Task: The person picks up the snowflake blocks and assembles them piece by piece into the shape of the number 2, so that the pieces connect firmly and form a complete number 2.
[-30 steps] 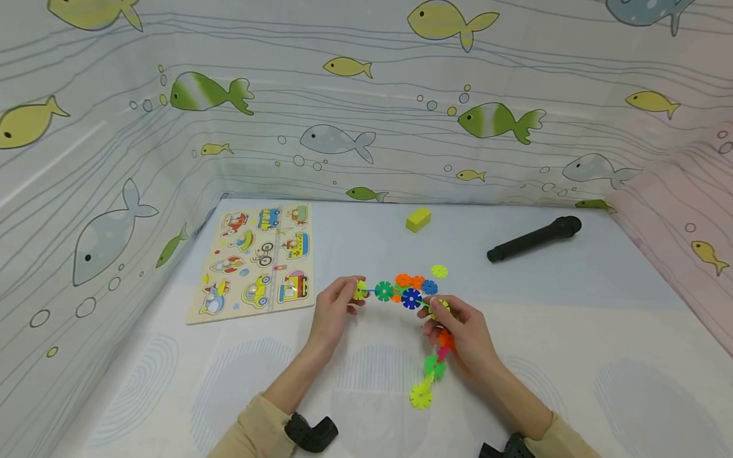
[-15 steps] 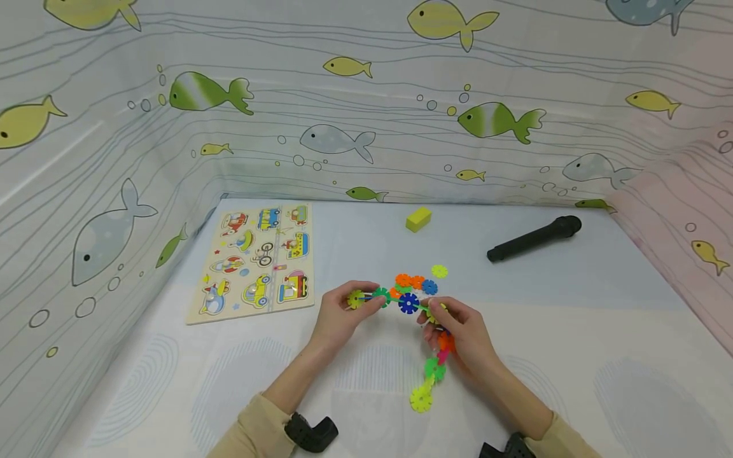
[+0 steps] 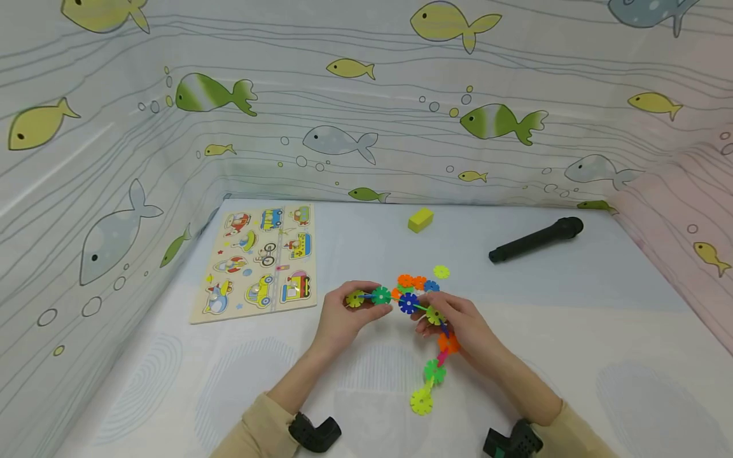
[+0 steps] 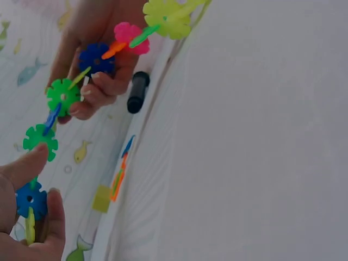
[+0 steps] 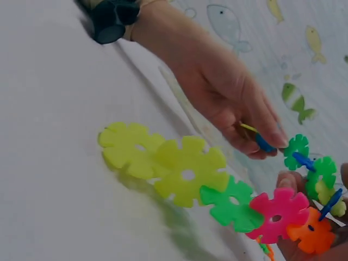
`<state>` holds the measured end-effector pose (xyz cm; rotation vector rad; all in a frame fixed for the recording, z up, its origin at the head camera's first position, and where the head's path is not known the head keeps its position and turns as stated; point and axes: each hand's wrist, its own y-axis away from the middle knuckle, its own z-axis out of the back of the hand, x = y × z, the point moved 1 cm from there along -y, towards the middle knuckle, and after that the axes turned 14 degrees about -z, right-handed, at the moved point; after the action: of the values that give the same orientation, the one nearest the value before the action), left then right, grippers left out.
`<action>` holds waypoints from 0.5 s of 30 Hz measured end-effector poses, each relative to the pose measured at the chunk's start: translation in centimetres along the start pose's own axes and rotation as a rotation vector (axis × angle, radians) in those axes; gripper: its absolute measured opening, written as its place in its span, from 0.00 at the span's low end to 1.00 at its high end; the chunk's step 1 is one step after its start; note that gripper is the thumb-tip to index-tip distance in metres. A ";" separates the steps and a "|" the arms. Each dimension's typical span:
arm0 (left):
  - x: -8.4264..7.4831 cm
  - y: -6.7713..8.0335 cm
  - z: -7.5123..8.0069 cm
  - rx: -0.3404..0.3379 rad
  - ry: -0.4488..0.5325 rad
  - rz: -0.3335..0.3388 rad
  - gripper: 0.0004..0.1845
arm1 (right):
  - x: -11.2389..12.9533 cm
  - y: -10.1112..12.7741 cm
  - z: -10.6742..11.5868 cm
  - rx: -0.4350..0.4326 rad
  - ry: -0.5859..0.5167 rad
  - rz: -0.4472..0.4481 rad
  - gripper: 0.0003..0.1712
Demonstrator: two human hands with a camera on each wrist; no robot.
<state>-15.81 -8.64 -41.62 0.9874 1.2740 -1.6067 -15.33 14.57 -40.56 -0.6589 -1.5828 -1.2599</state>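
- Snowflake-disc chain (image 3: 420, 318): yellow, green, blue, orange, pink
- Loose disc (image 3: 441, 272): lime yellow
- Block (image 3: 420, 219): yellow
- Microphone (image 3: 535, 239): black
- Puzzle board (image 3: 260, 259): pale wood, colourful vehicles
- Backdrop (image 3: 366, 114): white, green, yellow, grey fish

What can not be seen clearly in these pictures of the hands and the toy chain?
- Head view: how the discs of the chain lock together is too small to tell.
- Head view: the right hand covers the chain's middle.
- Left wrist view: the left hand is cut off by the frame edge, so its grip shows only partly.
- Right wrist view: the right hand's fingers are cut off at the corner.
- Head view: the puzzle board pictures are too small for details.
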 end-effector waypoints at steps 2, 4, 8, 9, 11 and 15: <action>0.0 0.1 -0.1 -0.007 -0.010 -0.013 0.19 | 0.4 -0.3 0.1 0.005 0.061 -0.005 0.28; 0.2 0.1 -0.2 -0.007 -0.024 -0.022 0.19 | 0.9 -0.7 0.0 0.005 0.119 -0.006 0.25; 0.2 0.2 -0.4 0.007 -0.056 -0.036 0.18 | 1.4 -1.0 -0.2 0.010 0.156 -0.019 0.20; 0.2 0.2 -0.4 0.011 -0.063 -0.044 0.17 | 1.5 -1.0 -0.2 0.015 0.157 -0.019 0.20; 0.1 0.3 -0.5 0.017 -0.071 -0.059 0.17 | 1.5 -1.0 -0.3 0.027 0.151 -0.010 0.19; 0.1 0.3 -0.4 0.020 -0.069 -0.069 0.16 | 1.5 -1.0 -0.4 0.039 0.137 0.005 0.18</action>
<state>-15.56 -8.25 -41.88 0.9014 1.2599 -1.6950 -16.58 13.70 -39.63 -0.5406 -1.4885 -1.2412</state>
